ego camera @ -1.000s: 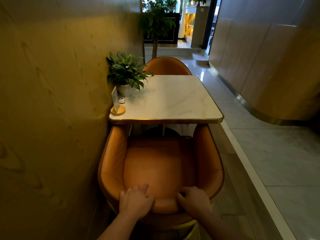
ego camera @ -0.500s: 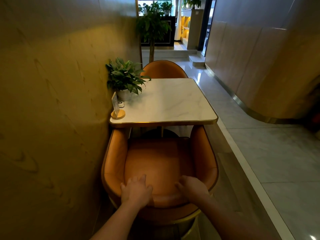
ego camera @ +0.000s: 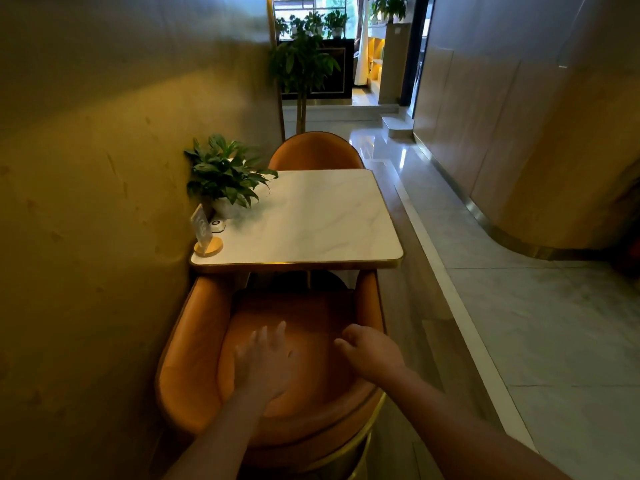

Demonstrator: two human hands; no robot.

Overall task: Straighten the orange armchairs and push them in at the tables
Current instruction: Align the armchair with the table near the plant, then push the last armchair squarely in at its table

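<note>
Left hand hovers flat with its fingers spread and holds nothing, blurred above the curved back of the near orange armchair; whether the palm touches the upholstery I cannot tell. That armchair sits close beside the wall on its left, the fronts of its arms tucked under the near edge of the marble-topped table, so it looks nearly home. Its shell is padded and smooth, probably leather-like, set on a gold metal base: I judge it fairly heavy, soft under a palm and a little slick, so a flat push may slide off. The firm top rim of the back, taken either side of centre, looks the best hold and should keep the chair from turning toward the wall. Right hand hangs over the same back with fingers loosely curled round nothing. Beyond the table, the far armchair shows only its back.
</note>
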